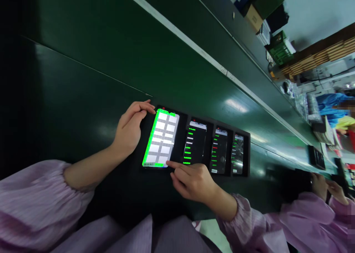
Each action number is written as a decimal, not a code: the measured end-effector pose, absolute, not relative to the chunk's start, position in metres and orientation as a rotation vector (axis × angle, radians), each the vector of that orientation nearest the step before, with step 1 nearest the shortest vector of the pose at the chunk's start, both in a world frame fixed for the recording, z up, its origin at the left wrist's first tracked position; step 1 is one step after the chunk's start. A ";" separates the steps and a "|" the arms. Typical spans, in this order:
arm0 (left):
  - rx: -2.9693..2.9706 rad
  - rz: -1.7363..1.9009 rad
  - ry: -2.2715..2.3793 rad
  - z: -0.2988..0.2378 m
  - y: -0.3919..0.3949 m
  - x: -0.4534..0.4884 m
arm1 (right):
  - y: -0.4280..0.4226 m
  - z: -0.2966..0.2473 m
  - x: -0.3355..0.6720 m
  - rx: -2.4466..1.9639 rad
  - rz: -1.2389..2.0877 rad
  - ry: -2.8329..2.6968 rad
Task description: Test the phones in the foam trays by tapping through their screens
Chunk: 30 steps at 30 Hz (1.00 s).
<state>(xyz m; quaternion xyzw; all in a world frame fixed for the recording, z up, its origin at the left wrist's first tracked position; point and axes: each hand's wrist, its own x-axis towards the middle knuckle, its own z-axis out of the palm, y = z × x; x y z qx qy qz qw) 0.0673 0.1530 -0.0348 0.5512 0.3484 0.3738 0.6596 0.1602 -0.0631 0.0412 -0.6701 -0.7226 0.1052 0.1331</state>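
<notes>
A black tray (246,153) lies on the green table, with several smartphones standing in its compartments. The leftmost smartphone (162,140) glows with a white and grey block pattern, bright green along its left, top and bottom edges. At its upper left corner, the bent fingertips of my left hand (129,129) rest against the tray edge, gripping nothing visible. My right hand (195,181) stretches its index finger onto the lower right of this screen; the other fingers curl loosely and hold nothing. The second smartphone (195,142) shows green and white text lines on black.
Further right in the tray are a third smartphone (219,149) and a fourth smartphone (237,153) with text lists. A pale metal strip (180,33) runs along the green table (91,31). A co-worker's hands (320,186) are at the right. Boxes and a green crate (280,50) stand beyond.
</notes>
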 end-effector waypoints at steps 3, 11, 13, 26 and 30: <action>1.255 0.838 0.785 -0.034 0.153 0.067 | -0.056 0.039 0.164 -1.968 0.233 -2.049; 1.259 0.846 0.790 -0.035 0.154 0.068 | -0.035 0.037 0.184 -2.086 0.151 -2.074; 1.252 0.841 0.792 -0.035 0.154 0.068 | -0.029 0.036 0.190 -2.108 0.160 -2.068; 1.228 0.854 0.798 -0.033 0.150 0.070 | 0.013 0.025 0.219 -2.313 0.167 -1.884; 1.213 0.857 0.799 -0.033 0.150 0.071 | 0.017 0.023 0.221 -2.313 0.113 -1.862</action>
